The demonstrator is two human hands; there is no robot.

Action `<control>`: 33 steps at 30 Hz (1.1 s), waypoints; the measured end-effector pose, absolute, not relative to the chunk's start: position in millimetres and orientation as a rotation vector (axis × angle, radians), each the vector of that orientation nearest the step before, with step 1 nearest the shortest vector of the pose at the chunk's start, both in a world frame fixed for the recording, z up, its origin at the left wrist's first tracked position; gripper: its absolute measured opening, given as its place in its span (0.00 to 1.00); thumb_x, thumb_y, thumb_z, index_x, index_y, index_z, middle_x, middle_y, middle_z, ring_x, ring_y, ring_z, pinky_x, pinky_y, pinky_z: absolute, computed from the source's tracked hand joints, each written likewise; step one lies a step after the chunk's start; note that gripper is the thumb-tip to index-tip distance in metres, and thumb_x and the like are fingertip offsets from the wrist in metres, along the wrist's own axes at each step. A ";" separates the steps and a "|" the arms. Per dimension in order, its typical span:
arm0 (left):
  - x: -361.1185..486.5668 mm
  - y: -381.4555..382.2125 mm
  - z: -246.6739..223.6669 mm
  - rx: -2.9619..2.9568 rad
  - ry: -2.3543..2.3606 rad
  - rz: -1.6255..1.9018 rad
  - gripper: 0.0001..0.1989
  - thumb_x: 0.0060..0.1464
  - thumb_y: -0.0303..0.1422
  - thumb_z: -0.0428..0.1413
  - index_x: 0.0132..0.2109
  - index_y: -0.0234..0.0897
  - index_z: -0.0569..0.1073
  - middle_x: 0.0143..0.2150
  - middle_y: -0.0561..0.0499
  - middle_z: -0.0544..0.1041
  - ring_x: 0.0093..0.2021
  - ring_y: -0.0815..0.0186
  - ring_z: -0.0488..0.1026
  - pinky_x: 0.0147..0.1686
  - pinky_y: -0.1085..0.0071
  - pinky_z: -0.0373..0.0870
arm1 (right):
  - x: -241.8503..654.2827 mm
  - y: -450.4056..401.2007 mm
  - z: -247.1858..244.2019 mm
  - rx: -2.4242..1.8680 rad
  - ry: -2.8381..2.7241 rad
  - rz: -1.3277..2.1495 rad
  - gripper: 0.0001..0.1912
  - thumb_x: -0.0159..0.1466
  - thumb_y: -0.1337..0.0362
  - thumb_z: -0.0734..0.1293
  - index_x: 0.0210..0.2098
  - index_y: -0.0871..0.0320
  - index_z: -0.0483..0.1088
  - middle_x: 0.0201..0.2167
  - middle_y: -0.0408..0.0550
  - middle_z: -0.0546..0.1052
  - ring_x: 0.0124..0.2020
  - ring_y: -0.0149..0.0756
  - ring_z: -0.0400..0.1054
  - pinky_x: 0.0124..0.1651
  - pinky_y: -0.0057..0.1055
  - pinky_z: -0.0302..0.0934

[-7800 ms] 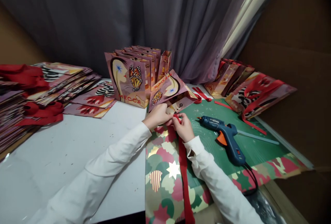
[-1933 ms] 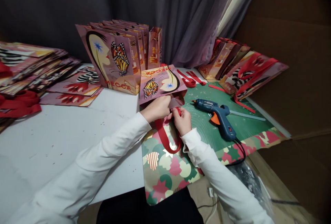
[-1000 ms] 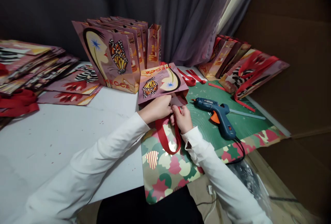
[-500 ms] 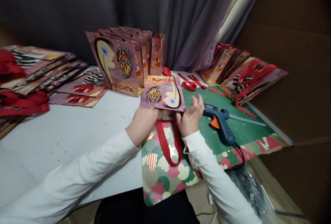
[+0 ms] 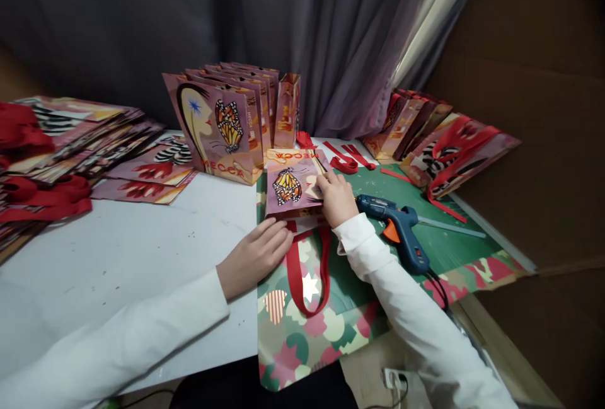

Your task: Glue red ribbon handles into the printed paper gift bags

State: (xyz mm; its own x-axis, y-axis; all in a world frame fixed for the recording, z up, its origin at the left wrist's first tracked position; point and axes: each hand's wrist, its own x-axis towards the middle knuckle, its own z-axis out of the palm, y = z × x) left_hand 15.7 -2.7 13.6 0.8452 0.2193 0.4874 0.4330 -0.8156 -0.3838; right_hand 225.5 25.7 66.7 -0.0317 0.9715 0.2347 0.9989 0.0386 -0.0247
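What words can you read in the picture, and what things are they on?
"MECCA": in red, on the front of the standing bag.
"MECCA": in red, upside down, on the lying bag under the right hand.
Too small to read for sure: the little print on the standing bag's side, and the marks on the glue gun.

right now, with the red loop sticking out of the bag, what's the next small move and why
Probably turn the bag over: the right hand rests on its printed face, the left hand is at its mouth, and only one red loop shows on it. The glue gun is close, so I'd go slowly.
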 end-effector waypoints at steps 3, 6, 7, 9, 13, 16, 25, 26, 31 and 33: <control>7.2 -2.1 9.4 -2.667 -0.552 -0.662 0.16 0.64 0.25 0.43 0.50 0.36 0.74 0.50 0.46 0.78 0.58 0.62 0.66 0.63 0.62 0.44 | 229.2 25.5 70.4 -2.029 -2.144 -0.197 0.14 0.71 0.67 0.55 0.48 0.56 0.69 0.50 0.53 0.72 0.48 0.44 0.61 0.45 0.36 0.55; 0.0 5.6 9.1 -2.856 -0.578 -0.734 0.16 0.63 0.33 0.47 0.54 0.45 0.73 0.57 0.49 0.75 0.61 0.60 0.64 0.65 0.56 0.32 | 231.7 26.3 73.8 -1.999 -2.171 -0.208 0.14 0.70 0.69 0.55 0.48 0.56 0.70 0.50 0.51 0.73 0.50 0.43 0.62 0.45 0.35 0.54; -2.1 8.7 9.6 -2.899 -0.581 -0.735 0.17 0.63 0.35 0.48 0.55 0.48 0.72 0.59 0.49 0.72 0.63 0.57 0.61 0.64 0.53 0.30 | 232.3 26.8 74.4 -1.996 -2.169 -0.215 0.14 0.70 0.69 0.55 0.47 0.56 0.70 0.50 0.51 0.73 0.50 0.42 0.63 0.45 0.35 0.54; -5.4 14.2 11.0 -2.944 -0.597 -0.719 0.19 0.61 0.38 0.50 0.57 0.52 0.71 0.63 0.50 0.69 0.67 0.51 0.53 0.63 0.49 0.30 | 233.8 28.6 74.5 -1.985 -2.159 -0.224 0.14 0.70 0.70 0.55 0.46 0.55 0.70 0.50 0.51 0.74 0.51 0.42 0.63 0.45 0.35 0.54; -8.6 20.6 12.8 -2.968 -0.594 -0.609 0.22 0.60 0.34 0.49 0.60 0.53 0.69 0.63 0.49 0.68 0.70 0.45 0.45 0.60 0.44 0.39 | 240.0 34.8 72.4 -1.942 -2.171 -0.207 0.14 0.67 0.72 0.56 0.44 0.56 0.71 0.48 0.50 0.75 0.51 0.41 0.65 0.48 0.36 0.54; -8.8 22.2 12.4 -2.960 -0.619 -0.523 0.23 0.59 0.33 0.49 0.61 0.55 0.68 0.63 0.47 0.65 0.68 0.42 0.48 0.55 0.47 0.49 | 244.2 31.6 74.3 -1.877 -2.235 -0.173 0.17 0.62 0.76 0.58 0.46 0.58 0.70 0.50 0.51 0.75 0.54 0.43 0.64 0.57 0.42 0.49; -8.4 16.1 10.4 -2.926 -0.704 -0.477 0.25 0.57 0.34 0.50 0.62 0.58 0.65 0.68 0.47 0.54 0.66 0.41 0.49 0.50 0.52 0.58 | 197.0 -108.5 62.7 -1.569 -2.286 0.170 0.15 0.67 0.65 0.60 0.52 0.59 0.66 0.49 0.54 0.72 0.48 0.45 0.65 0.51 0.41 0.60; -8.0 15.6 10.8 -2.927 -0.708 -0.474 0.25 0.57 0.34 0.50 0.61 0.58 0.66 0.68 0.47 0.53 0.66 0.41 0.49 0.49 0.52 0.58 | 193.2 -123.1 53.7 -1.578 -2.290 0.213 0.17 0.67 0.64 0.61 0.54 0.59 0.65 0.49 0.54 0.72 0.49 0.45 0.65 0.52 0.41 0.61; -5.7 13.7 12.9 -2.921 -0.720 -0.491 0.24 0.57 0.33 0.49 0.60 0.55 0.67 0.67 0.45 0.53 0.66 0.40 0.48 0.48 0.51 0.58 | 196.1 -152.7 17.1 -1.576 -2.253 0.125 0.18 0.67 0.68 0.61 0.56 0.61 0.65 0.47 0.55 0.75 0.44 0.45 0.69 0.47 0.41 0.66; -5.3 13.2 13.2 -2.928 -0.731 -0.498 0.25 0.57 0.32 0.49 0.60 0.55 0.68 0.67 0.46 0.53 0.66 0.40 0.49 0.49 0.51 0.58 | 202.5 -154.2 15.3 -1.529 -2.239 0.086 0.18 0.68 0.70 0.59 0.56 0.61 0.64 0.45 0.54 0.76 0.42 0.43 0.71 0.44 0.39 0.68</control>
State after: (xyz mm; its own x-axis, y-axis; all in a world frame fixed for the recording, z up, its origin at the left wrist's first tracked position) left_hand -5.3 13.2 13.2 0.8331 0.4432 0.3309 0.4701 -0.8826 -0.0013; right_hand 202.5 -154.2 15.3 -0.3028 0.9013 0.3097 0.8751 0.3917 -0.2844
